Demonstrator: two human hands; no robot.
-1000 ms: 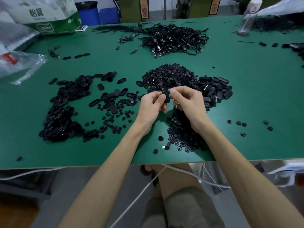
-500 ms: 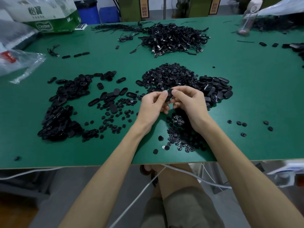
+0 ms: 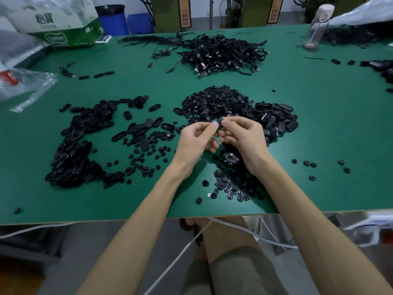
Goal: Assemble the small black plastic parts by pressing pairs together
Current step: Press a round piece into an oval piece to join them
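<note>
Above the green table (image 3: 323, 128) — left hand (image 3: 194, 142) and right hand (image 3: 244, 138), each grip pinching one black oval part (image 3: 219, 125).

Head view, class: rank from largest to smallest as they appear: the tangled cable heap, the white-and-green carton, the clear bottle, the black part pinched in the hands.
1. Cable heap and carton: about alike, carton cut off by the frame, so unranked.
2. Then the bottle.
3. Smallest: the black part, despite being nearest the camera.
</note>
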